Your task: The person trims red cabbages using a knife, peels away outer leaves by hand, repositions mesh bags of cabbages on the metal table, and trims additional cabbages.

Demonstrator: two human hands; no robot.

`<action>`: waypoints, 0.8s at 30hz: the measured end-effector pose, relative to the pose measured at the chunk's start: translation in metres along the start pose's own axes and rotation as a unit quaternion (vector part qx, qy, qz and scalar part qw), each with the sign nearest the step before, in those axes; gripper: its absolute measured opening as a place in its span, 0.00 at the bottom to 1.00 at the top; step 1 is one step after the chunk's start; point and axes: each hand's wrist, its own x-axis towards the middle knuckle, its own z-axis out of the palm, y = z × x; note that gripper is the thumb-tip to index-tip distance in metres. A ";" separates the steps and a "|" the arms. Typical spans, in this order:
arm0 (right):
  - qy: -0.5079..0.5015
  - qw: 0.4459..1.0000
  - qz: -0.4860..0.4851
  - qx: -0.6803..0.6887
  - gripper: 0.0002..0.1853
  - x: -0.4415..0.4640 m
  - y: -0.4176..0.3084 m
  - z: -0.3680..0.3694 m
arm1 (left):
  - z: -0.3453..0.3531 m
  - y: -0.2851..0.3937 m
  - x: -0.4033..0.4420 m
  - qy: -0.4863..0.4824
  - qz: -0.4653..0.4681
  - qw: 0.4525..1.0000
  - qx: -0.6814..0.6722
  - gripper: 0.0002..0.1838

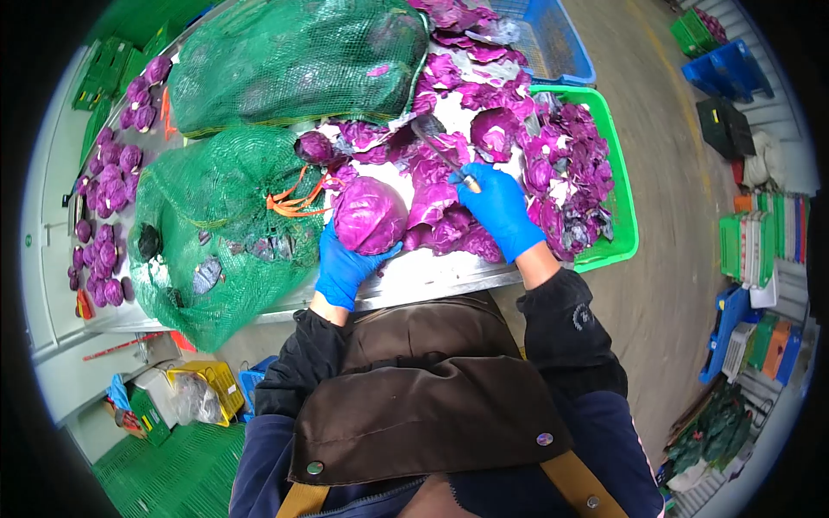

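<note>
My left hand (338, 272), in a blue glove, is closed around the lower side of a round red cabbage (370, 216) near the table's front edge. To its right, my right hand (496, 207), also gloved in blue, grips a knife (436, 145) by its light handle. The dark, curved blade points up and left, apart from the cabbage. Loose purple cabbage leaves (440, 207) lie beneath and around the knife. Another small cabbage (313, 148) rests behind the held one. Orange ties (298, 200) from a green net bag reach close to the held cabbage.
Two green net bags, a full one (294, 65) and a slack one (216, 207), lie on the metal table (432, 281). A green crate (623, 198) of leaves stands right, a blue crate (570, 47) behind it. Several cabbages (112, 186) sit far left.
</note>
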 end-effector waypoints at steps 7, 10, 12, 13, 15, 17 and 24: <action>-0.110 0.940 -0.224 0.235 0.33 0.001 -0.058 -0.004 | -0.010 0.034 0.003 -0.051 -0.110 0.959 -0.255 0.40; -0.171 0.950 -0.119 0.233 0.33 0.004 -0.055 -0.002 | -0.020 -0.008 0.023 -0.031 -0.219 0.792 -0.568 0.29; -0.150 0.961 -0.119 0.199 0.31 0.003 -0.045 0.028 | -0.015 -0.023 0.030 0.018 -0.215 0.833 -0.510 0.31; -0.128 0.958 -0.106 0.233 0.30 0.004 -0.042 0.040 | -0.009 -0.012 0.029 0.029 -0.211 0.822 -0.529 0.32; -0.084 0.976 -0.088 0.180 0.23 -0.001 -0.033 0.038 | -0.002 -0.014 0.025 0.012 -0.214 0.814 -0.540 0.32; -0.130 0.974 -0.077 0.171 0.20 -0.005 -0.028 0.029 | 0.000 -0.014 0.016 0.027 -0.223 0.811 -0.541 0.34; -0.008 0.999 -0.011 -0.050 0.13 0.006 0.013 -0.022 | -0.005 -0.006 0.017 0.038 -0.186 0.758 -0.624 0.36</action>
